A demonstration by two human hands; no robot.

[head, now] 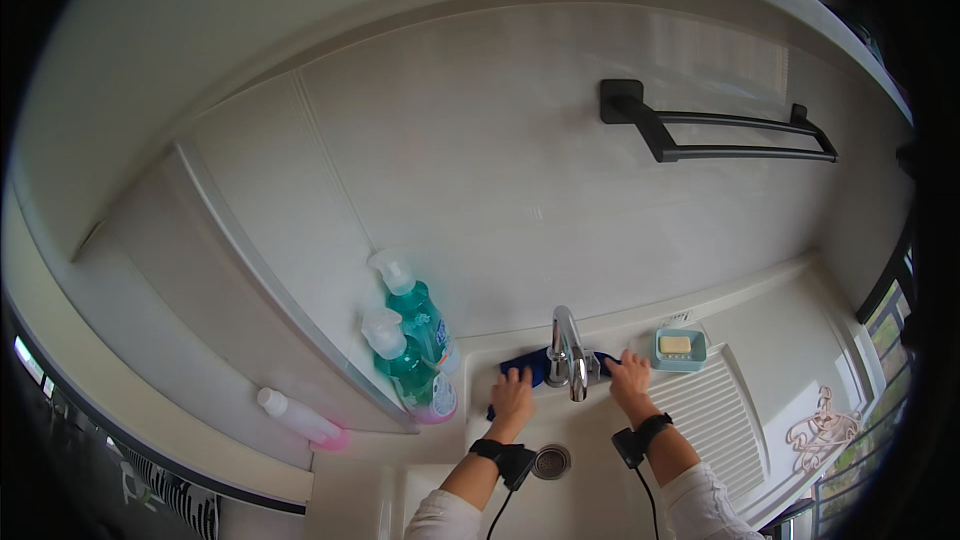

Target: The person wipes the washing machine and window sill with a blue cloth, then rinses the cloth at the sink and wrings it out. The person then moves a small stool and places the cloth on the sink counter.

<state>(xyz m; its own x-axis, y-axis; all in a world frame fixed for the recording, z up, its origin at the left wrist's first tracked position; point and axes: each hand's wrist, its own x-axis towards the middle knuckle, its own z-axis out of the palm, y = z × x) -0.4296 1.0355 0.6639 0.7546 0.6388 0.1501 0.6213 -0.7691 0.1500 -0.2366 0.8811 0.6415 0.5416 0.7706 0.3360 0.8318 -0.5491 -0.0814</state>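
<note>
A dark blue cloth (534, 367) runs behind the base of a chrome faucet (568, 352), one part showing on each side of it. My left hand (513, 399) grips the cloth's left part, and a loose corner hangs below, left of the fingers. On the faucet's right, the cloth's other end is pinched by my right hand (631, 377). The faucet hides the cloth's middle. Both hands are over the back of a white sink (581, 495), whose metal drain (551, 461) shows between my wrists.
Two teal pump bottles (420, 322) stand left of the sink, near a white bottle with a pink base (304, 418). Yellow soap (675, 345) sits in a blue-green dish (679, 369) at the right. Pink hangers (823, 431) lie on the ribbed washboard's (712, 412) far side. A black towel rack (720, 135) is overhead.
</note>
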